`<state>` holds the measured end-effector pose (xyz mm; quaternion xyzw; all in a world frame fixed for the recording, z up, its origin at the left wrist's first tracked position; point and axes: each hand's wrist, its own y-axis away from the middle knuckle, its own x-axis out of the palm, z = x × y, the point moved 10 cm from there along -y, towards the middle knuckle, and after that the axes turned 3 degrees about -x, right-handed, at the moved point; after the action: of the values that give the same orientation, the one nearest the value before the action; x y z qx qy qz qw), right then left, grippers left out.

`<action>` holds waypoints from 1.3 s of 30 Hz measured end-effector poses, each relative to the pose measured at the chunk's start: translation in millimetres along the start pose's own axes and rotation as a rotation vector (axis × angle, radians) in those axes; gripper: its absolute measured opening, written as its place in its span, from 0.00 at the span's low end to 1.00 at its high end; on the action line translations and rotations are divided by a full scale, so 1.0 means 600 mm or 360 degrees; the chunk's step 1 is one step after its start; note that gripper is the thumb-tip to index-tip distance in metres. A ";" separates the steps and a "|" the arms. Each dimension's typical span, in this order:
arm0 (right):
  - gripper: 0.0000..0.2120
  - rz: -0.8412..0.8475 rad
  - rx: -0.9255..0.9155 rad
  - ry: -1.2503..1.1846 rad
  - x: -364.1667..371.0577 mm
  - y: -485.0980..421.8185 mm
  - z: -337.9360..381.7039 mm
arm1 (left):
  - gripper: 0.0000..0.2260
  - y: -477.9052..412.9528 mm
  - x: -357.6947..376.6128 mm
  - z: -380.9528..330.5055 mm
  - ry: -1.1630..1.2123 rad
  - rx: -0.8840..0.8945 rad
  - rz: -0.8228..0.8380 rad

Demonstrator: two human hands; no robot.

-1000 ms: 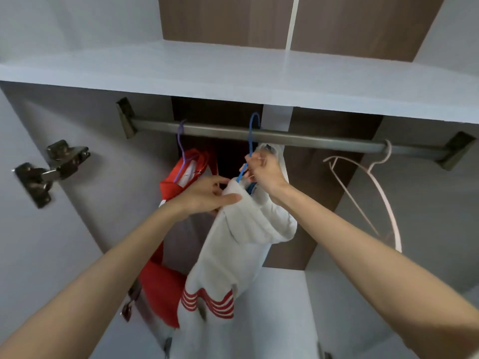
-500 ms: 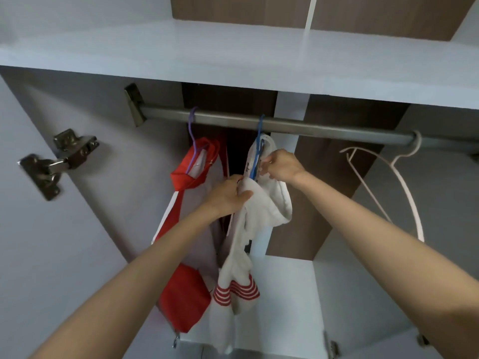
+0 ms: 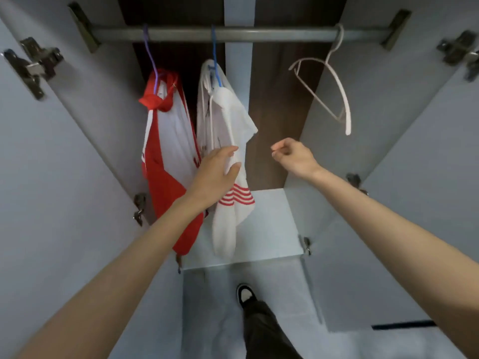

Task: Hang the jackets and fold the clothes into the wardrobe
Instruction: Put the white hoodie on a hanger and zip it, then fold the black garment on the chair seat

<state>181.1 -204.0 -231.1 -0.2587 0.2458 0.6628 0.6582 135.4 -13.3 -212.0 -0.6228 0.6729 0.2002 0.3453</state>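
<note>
The white jacket [image 3: 223,120] hangs on a blue hanger [image 3: 214,51] from the rail [image 3: 272,35], beside the red jacket [image 3: 166,156]. The left hand [image 3: 215,174] touches its sleeve, fingers nearly straight, seemingly not gripping; the right hand [image 3: 293,158] hovers apart, loosely curled, empty.

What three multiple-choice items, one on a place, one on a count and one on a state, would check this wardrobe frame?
1. Where on the rail does the empty hanger hang?
A. Left of both jackets
B. Between them
C. Right of both

2. How many hangers are on the rail?
A. Two
B. Three
C. Four

3. What does the right hand hold?
A. A hook
B. A sleeve
C. Nothing

Answers:
1 C: it hangs to the right of the red-and-white jacket and the white jacket.
2 B: a purple hanger, a blue hanger and the empty one.
3 C: its fingers are loosely curled in the air, clear of the clothes.
</note>
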 end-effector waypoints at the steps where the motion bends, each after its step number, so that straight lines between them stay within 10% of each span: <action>1: 0.07 -0.0014 0.0035 0.0003 -0.005 0.040 -0.020 | 0.18 0.025 0.017 -0.006 0.0013 0.0005 0.0049; 21: 0.09 -0.0571 0.1203 -0.0334 -0.115 0.912 -0.500 | 0.17 0.536 0.504 -0.268 -0.0042 0.0212 0.1255; 39: 0.08 -0.1295 0.2070 -0.0735 0.006 1.547 -0.569 | 0.17 1.018 0.768 -0.462 -0.0238 0.0900 0.2169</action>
<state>-740.4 -440.6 -501.5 0.2511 0.3269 0.1316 0.9015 -514.4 -441.8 -450.4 0.0610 0.9108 0.2311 0.3366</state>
